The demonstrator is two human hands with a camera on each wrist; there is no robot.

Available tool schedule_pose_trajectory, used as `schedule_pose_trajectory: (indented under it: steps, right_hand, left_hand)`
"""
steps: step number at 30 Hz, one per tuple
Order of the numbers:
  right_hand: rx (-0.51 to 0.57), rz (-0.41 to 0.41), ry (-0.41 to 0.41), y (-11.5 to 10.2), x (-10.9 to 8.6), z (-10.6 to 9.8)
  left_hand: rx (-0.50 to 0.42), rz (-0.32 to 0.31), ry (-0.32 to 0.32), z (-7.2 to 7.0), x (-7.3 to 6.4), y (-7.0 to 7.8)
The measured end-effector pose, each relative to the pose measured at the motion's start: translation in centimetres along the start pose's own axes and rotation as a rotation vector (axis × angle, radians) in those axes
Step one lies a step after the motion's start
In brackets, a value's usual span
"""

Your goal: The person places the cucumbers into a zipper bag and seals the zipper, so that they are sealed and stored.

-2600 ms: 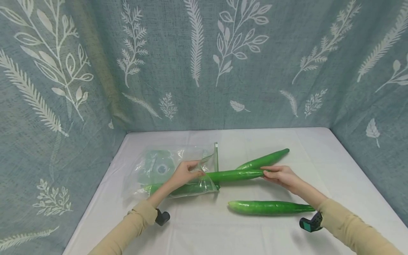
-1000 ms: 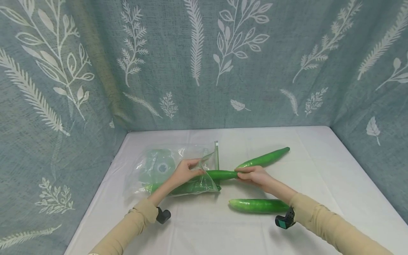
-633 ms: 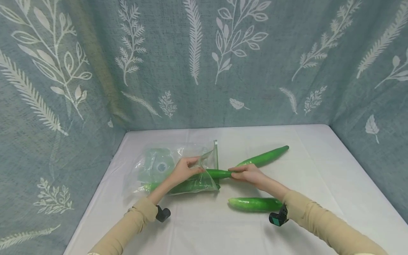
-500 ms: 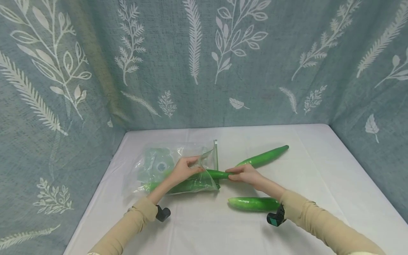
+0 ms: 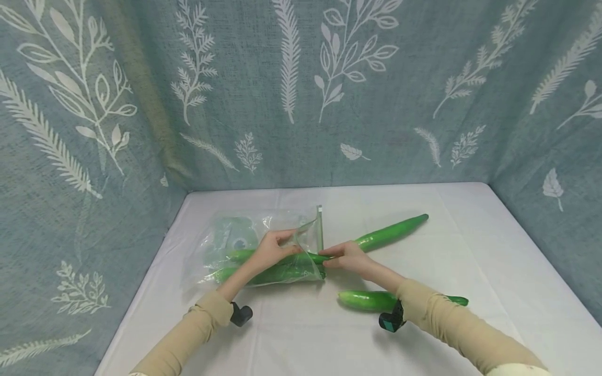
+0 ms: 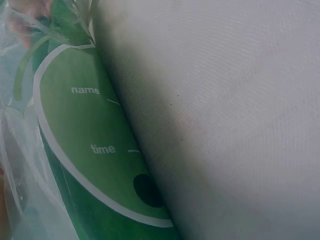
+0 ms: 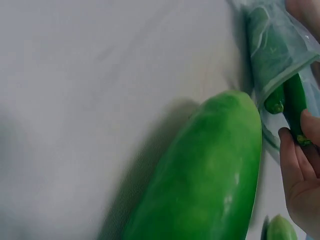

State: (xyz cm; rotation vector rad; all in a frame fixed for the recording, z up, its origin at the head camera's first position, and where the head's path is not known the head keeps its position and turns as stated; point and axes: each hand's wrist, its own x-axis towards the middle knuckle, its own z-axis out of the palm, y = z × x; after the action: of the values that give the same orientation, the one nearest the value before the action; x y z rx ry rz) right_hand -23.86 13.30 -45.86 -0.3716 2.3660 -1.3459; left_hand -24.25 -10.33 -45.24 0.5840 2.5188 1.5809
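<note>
A clear zip bag (image 5: 211,224) lies on the table's left half, its mouth facing right. One cucumber (image 5: 226,275) lies inside along the near side. My left hand (image 5: 273,249) pinches the upper edge of the bag's mouth. My right hand (image 5: 352,259) pinches the stem end of a second cucumber (image 7: 295,97), most of which is inside the bag. In the left wrist view, the bag's printed label (image 6: 95,125) reads "name" and "time". The left fingers partly hide the second cucumber in the head view.
A third cucumber (image 5: 392,233) lies slanted behind the right hand. Another cucumber (image 5: 364,300) lies near the front, partly covered by the right sleeve (image 5: 432,308). A white cloth (image 5: 301,334) covers the table; a patterned curtain (image 5: 301,156) stands behind it.
My right hand has moved left, sliding the second cucumber from mostly outside to mostly inside the bag. My left hand has stayed at the bag's mouth.
</note>
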Motion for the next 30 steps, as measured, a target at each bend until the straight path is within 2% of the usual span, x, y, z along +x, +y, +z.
schedule_pose_trajectory:
  steps: [6, 13, 16, 17, 18, 23, 25, 30]
  right_hand:
    - [-0.016, -0.020, -0.009, -0.3, 0.4, 0.6]
    - [-0.085, -0.089, -0.023, -0.4, 0.3, 0.8]
    - [-0.114, -0.113, -0.021, -0.4, 0.1, 0.8]
    - [-0.118, -0.115, -0.017, -0.3, 0.1, 0.8]
    - [-0.119, -0.114, -0.012, -0.3, 0.0, 0.8]
    - [-0.120, -0.060, 0.030, 0.0, 0.0, 0.4]
    - [-0.120, -0.044, 0.040, 0.1, 0.0, 0.2]
    - [-0.098, -0.034, 0.029, 0.4, -0.5, -0.6]
  left_hand:
    - [-0.010, 0.009, -0.002, 0.0, 0.0, 0.1]
    - [-0.018, -0.001, 0.001, 0.1, 0.0, -0.1]
    - [-0.024, 0.013, -0.001, 0.2, 0.0, -0.1]
    - [-0.030, 0.011, -0.002, 0.1, -0.1, 0.3]
    - [-0.032, 0.012, -0.004, 0.1, -0.3, 0.8]
    - [-0.044, 0.018, -0.009, 0.1, -0.3, 0.8]
    - [-0.049, 0.022, -0.007, 0.1, -0.1, -0.2]
    - [-0.050, 0.023, -0.006, 0.2, -0.1, -0.3]
